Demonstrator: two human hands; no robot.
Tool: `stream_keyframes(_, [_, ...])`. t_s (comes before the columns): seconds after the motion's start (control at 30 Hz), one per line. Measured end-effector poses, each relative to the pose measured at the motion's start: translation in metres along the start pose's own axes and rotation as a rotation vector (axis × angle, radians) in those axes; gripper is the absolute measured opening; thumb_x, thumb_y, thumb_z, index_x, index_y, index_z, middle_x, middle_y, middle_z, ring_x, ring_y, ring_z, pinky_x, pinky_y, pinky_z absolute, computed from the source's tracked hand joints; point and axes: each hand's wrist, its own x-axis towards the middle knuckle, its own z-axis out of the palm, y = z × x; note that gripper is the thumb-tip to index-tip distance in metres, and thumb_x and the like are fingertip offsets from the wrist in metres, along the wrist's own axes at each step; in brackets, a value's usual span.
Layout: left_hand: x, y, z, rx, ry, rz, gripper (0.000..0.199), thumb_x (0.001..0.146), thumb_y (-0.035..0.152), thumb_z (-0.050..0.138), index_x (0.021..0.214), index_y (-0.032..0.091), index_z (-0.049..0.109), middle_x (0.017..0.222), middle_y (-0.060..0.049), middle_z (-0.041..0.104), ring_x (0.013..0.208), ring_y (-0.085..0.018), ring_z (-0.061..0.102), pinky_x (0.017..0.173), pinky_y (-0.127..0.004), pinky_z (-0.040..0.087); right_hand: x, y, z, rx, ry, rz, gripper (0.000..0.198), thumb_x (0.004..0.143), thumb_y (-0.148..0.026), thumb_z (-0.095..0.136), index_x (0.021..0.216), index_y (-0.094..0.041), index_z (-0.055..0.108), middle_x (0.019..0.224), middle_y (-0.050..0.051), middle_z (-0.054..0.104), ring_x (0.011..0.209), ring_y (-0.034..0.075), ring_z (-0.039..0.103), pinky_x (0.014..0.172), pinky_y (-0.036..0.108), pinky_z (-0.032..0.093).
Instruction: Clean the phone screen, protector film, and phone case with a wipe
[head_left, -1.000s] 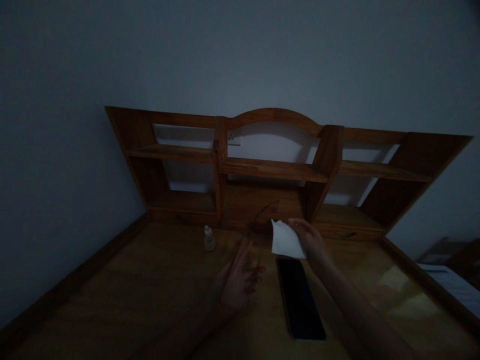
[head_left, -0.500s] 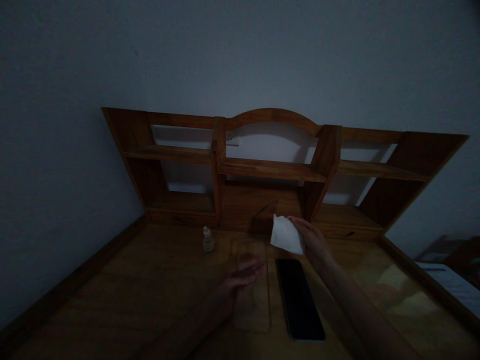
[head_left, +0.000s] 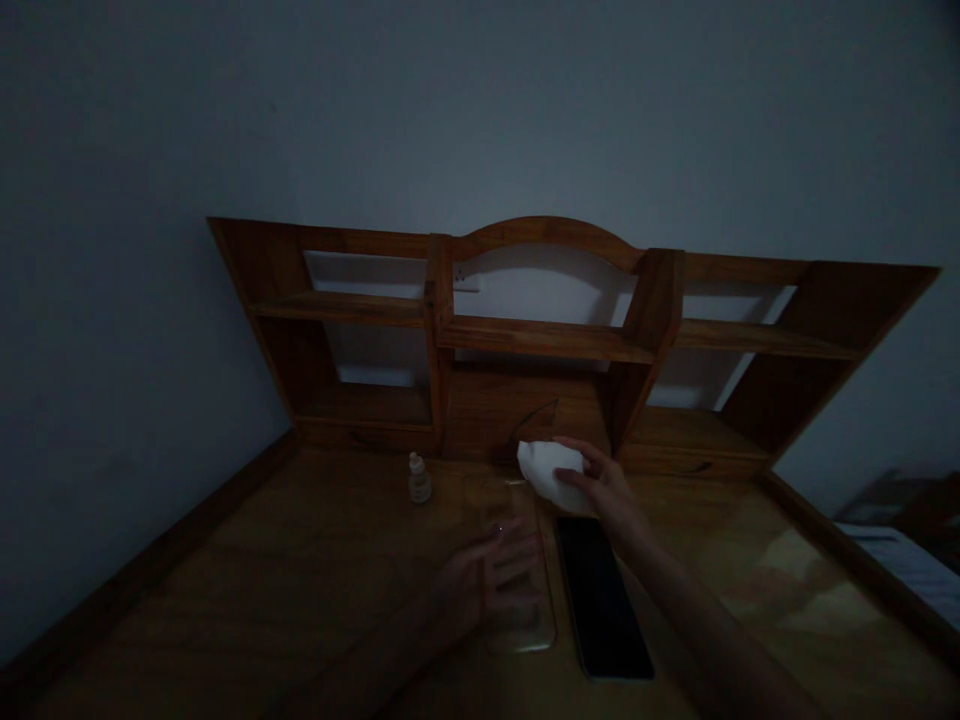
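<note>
A clear phone case [head_left: 536, 628] sits at my left hand [head_left: 491, 580]. The fingers are spread and show through the clear plastic. One case edge crosses in front of the palm, so the case appears to rest on this hand; the exact grip is dim and blurred. My right hand [head_left: 604, 490] pinches a crumpled white tissue [head_left: 551, 472] between thumb and fingers, above the far end of the case. Below the right hand a dark phone [head_left: 604, 600] lies screen up on the desk, just right of the case.
A small dropper-type bottle [head_left: 419, 480] stands on the wooden desk [head_left: 225, 580] left of the hands. Behind is a wooden shelf unit [head_left: 547, 338] against the wall, with a socket [head_left: 466, 283]. Raised rims run along the desk's sides. The room is dim.
The tissue has moved left and is more bunched up in my right hand. My left hand has spread its fingers, and the clear case has shifted slightly to the right with it.
</note>
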Motion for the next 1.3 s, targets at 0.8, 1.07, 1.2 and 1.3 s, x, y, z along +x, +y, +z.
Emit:
stream_keyframes(0.8, [0.003, 0.006, 0.003, -0.111, 0.098, 0.001, 0.069, 0.087, 0.068, 0.043, 0.144, 0.033, 0.026, 0.104, -0.012, 0.064, 0.097, -0.029, 0.064, 0.092, -0.055, 0.042, -0.030, 0.020, 0.020, -0.661, -0.482, -0.428, 0.054, 0.090, -0.010, 0.049, 0.141, -0.027, 0.048, 0.152, 0.007, 0.040, 0.139, 0.023, 0.039, 0.113, 0.046, 0.036])
stream_keyframes(1.07, [0.007, 0.004, -0.004, -0.114, 0.117, -0.007, 0.071, 0.089, 0.063, 0.045, 0.147, 0.033, 0.019, 0.106, -0.014, 0.064, 0.095, -0.033, 0.065, 0.085, -0.051, 0.046, -0.031, 0.022, 0.021, -0.806, -0.491, -0.483, 0.067, 0.086, -0.004, 0.046, 0.150, -0.023, 0.033, 0.150, 0.011, 0.042, 0.137, 0.024, 0.043, 0.111, 0.045, 0.041])
stream_keyframes(1.2, [0.008, 0.002, -0.007, -0.133, 0.107, 0.004, 0.067, 0.090, 0.061, 0.046, 0.145, 0.028, 0.027, 0.105, -0.015, 0.065, 0.092, -0.032, 0.066, 0.083, -0.046, 0.047, -0.032, 0.024, 0.021, -0.861, -0.502, -0.546, 0.075, 0.078, 0.002, 0.045, 0.149, -0.021, 0.034, 0.152, 0.011, 0.039, 0.139, 0.024, 0.039, 0.112, 0.045, 0.040])
stream_keyframes(1.3, [0.010, 0.001, -0.011, -0.131, 0.108, 0.010, 0.067, 0.088, 0.062, 0.049, 0.144, 0.030, 0.031, 0.106, -0.013, 0.065, 0.089, -0.030, 0.066, 0.083, -0.047, 0.047, -0.033, 0.024, 0.023, -0.914, -0.489, -0.570, 0.077, 0.076, 0.003, 0.045, 0.148, -0.019, 0.035, 0.151, 0.013, 0.040, 0.138, 0.025, 0.041, 0.111, 0.046, 0.041])
